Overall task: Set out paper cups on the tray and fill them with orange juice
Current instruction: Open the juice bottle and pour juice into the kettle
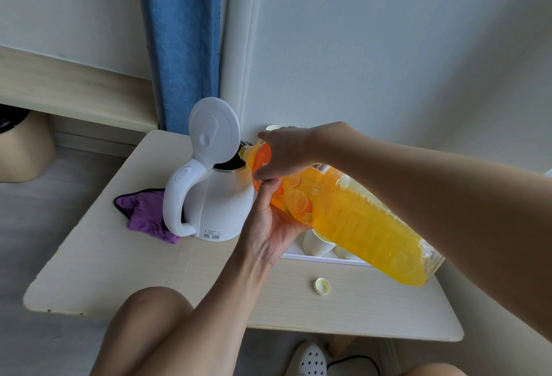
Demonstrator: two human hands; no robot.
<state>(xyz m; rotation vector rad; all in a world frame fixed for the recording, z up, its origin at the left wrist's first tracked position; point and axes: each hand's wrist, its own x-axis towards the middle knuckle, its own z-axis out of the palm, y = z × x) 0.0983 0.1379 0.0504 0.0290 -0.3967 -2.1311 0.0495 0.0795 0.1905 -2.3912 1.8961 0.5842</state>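
Orange juice bottle (358, 220) is tipped over, open mouth right at the rim of the white kettle (221, 205), lid flipped up. Left grip (268, 226) cradles it from below at the label, right grip (286, 151) wraps the shoulder from above. Paper cups (316, 244) sit on the tray (322, 257) underneath. Yellow cap (322, 286) lies loose on the bench (149, 271), purple cloth (143, 214) beside the kettle.

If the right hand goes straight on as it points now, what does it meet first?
Probably the white kettle, near its raised lid; the right hand, gripping the bottle, points at it. Depth is unclear.
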